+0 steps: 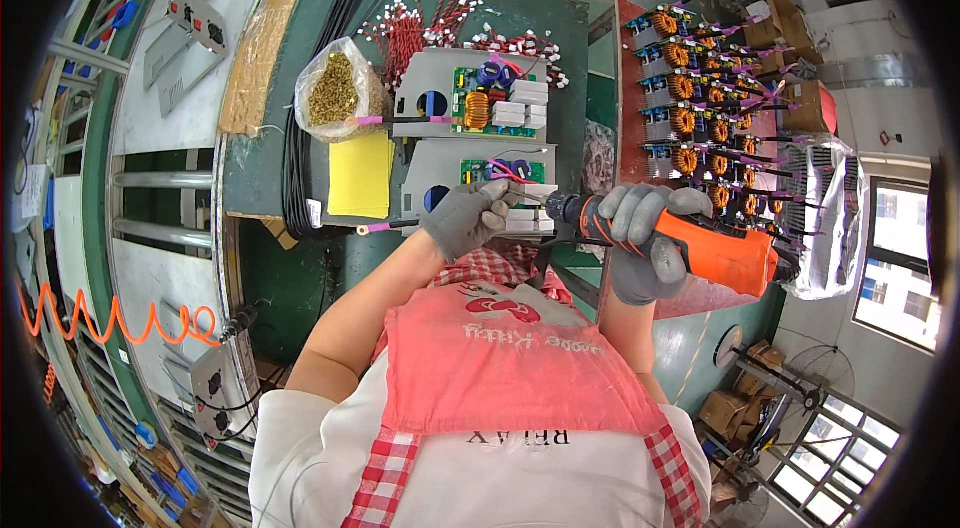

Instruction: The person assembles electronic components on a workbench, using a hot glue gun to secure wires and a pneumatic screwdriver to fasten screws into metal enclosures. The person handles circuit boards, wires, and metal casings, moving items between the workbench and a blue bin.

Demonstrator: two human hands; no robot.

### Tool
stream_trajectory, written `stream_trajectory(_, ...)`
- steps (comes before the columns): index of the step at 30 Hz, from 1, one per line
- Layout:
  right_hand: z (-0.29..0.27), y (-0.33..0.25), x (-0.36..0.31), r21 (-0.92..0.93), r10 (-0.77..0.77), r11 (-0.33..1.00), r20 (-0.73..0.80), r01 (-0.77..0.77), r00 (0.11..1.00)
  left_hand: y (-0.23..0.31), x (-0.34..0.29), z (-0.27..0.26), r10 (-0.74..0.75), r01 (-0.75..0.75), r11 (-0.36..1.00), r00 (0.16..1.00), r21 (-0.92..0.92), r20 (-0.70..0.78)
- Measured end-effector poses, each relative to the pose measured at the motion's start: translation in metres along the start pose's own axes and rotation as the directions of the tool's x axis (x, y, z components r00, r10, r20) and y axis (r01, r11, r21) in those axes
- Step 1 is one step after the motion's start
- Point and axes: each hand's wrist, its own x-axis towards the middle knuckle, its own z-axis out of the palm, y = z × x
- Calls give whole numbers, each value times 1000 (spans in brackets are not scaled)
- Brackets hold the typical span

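My right hand [645,233], in a grey glove, is wrapped round an orange and black power screwdriver [715,250] held nearly level. Its thin bit [530,196] points left toward my left hand [467,220], also gloved. The left fingers are pinched together at the bit's tip; whatever is between them is too small to make out. Beneath both hands lies a grey metal plate [425,166] with a green circuit board [475,171], partly hidden by the hands and tool. Just beyond it, a second plate carries another circuit board [477,111] with a copper coil and white blocks.
A clear bag of small brass-coloured screws [335,98] stands left of the plates, beside yellow sheets [360,178] and black cables [297,163]. Red wire leads [400,33] lie at the back. Rows of finished-looking coil boards [685,108] fill a red-topped surface at right.
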Motion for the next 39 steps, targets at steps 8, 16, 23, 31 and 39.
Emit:
stream_trajectory(8,-11,-5,15,52,-9,999,-54,12,998,0,19,-16,-53,73,995,965,-71,257)
stream_trajectory(16,-60,22,74,-197,-52,980,-144,23,988,11,28,5,135,-166,936,984,310,119)
stream_trajectory(23,-113,105,108,-379,-125,925,-380,-31,917,42,13,-36,409,-206,771,886,603,-220)
stream_trajectory(31,-140,146,111,-292,-41,953,-389,-81,920,71,20,-91,531,-113,736,708,667,-466)
stream_trajectory(39,-134,152,115,-311,14,939,-387,-145,922,86,44,-110,569,-75,723,628,686,-531)
